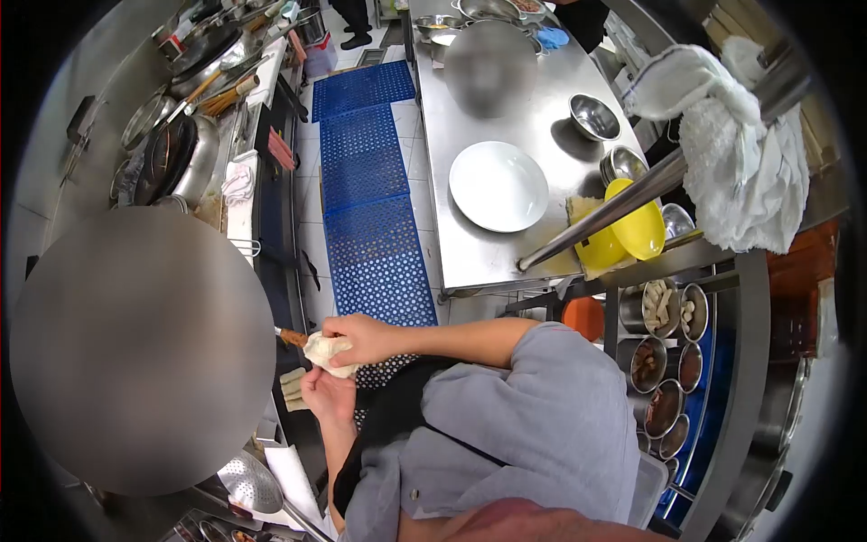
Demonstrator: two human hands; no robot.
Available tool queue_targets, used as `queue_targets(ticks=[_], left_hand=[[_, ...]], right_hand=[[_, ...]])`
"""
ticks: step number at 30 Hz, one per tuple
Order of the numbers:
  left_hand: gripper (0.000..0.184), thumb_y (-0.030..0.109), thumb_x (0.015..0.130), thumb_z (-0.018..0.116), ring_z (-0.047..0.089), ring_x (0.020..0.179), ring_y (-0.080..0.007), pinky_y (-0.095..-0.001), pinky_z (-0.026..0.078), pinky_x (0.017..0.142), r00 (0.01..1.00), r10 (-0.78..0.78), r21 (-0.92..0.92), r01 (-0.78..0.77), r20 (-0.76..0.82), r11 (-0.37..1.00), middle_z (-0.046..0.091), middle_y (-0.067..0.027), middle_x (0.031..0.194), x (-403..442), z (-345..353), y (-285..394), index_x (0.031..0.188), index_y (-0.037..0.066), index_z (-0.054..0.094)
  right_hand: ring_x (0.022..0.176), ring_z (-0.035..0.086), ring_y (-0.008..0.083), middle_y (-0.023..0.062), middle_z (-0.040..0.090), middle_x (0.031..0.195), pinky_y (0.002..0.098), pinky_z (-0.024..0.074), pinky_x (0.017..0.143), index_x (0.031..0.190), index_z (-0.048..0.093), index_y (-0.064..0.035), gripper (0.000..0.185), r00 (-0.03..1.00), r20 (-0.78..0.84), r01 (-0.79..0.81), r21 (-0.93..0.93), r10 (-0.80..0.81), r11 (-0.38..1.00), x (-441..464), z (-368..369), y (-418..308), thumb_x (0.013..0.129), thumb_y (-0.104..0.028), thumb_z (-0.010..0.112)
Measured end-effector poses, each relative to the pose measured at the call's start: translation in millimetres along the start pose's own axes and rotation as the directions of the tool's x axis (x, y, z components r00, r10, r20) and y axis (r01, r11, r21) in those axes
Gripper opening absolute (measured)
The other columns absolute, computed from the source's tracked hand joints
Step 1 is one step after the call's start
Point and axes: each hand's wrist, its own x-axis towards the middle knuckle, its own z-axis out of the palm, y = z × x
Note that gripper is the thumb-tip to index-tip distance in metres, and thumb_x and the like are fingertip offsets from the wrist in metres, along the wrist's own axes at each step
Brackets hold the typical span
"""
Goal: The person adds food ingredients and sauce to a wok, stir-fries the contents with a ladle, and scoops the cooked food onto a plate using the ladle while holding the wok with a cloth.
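Note:
My right hand [354, 338] is closed around a bunched white cloth [327, 350]. From the cloth's far side sticks out a brown handle [292, 337] with a metal end; the rest of that tool is hidden by a large blurred patch. Just below, my left hand [330, 396] has its fingers curled up against the cloth's lower edge and seems to grip it. Beside my left fingers lies a folded beige cloth [293, 389] on the counter's edge.
A steel table [433, 108] bears a white plate [498, 186], a steel bowl [594, 117] and a yellow dish [638, 219]. Blue perforated mats [366, 172] cover the aisle. Woks [172, 158] stand on the stove side. A perforated ladle [250, 482] lies near my left arm. Someone stands far off.

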Motion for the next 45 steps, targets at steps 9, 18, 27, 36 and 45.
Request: queue_targets(ticks=[9,18,27,36,45], left_hand=[[0.060,-0.006,0.078,0.058,0.052,0.123,-0.0325,-0.0476,0.040,0.106,0.981,0.185,0.283,-0.161,-0.060,0.945,0.051,-0.0167,0.134,-17,14,25,0.135,-0.002,0.040],[0.066,0.001,0.078,0.068,0.052,0.120,-0.0270,-0.0388,0.043,0.102,0.973,0.232,0.578,-0.183,-0.012,0.795,0.050,-0.0134,0.130,-28,31,33,0.137,0.005,0.039],[0.047,0.017,0.090,0.064,0.056,0.109,-0.0236,-0.0361,0.046,0.096,0.919,0.391,0.658,-0.264,-0.050,0.705,0.054,-0.0116,0.120,-40,31,31,0.131,0.005,0.044],[0.044,0.024,0.093,0.062,0.062,0.106,-0.0286,-0.0425,0.050,0.092,0.844,0.406,0.492,-0.203,-0.350,0.846,0.061,-0.0177,0.118,-58,-19,65,0.123,-0.006,0.050],[0.038,0.027,0.096,0.056,0.063,0.073,-0.0178,-0.0342,0.050,0.067,0.493,0.869,0.996,-0.044,-0.047,0.079,0.069,-0.0131,0.085,-43,-48,62,0.095,-0.009,0.066]], right_hand=[[0.083,0.067,0.0175,0.0120,0.067,0.094,0.0290,0.0538,0.073,0.116,0.050,-0.0001,0.046,0.958,0.045,-0.237,0.678,0.283,0.696,3,-9,30,0.075,0.005,0.071],[0.085,0.057,0.0163,0.0104,0.057,0.106,0.0336,0.0501,0.071,0.148,0.025,-0.0120,0.077,0.917,0.261,-0.377,0.317,0.302,0.870,-5,-5,-16,0.086,-0.028,0.070],[0.096,0.060,0.0174,0.0052,0.061,0.108,0.0330,0.0515,0.078,0.123,0.051,-0.0072,0.044,0.818,0.277,-0.560,0.581,0.504,0.590,12,26,-14,0.090,-0.031,0.066],[0.070,0.062,0.0150,0.0095,0.064,0.074,0.0314,0.0485,0.065,0.091,0.062,-0.0002,0.028,0.963,-0.270,0.068,0.190,-0.014,0.979,20,3,8,0.093,-0.028,0.059],[0.062,0.058,0.0111,0.0055,0.065,0.070,0.0293,0.0457,0.057,0.088,0.066,-0.0016,0.028,0.898,-0.438,-0.018,0.074,0.049,0.997,11,-32,0,0.094,-0.027,0.058]])
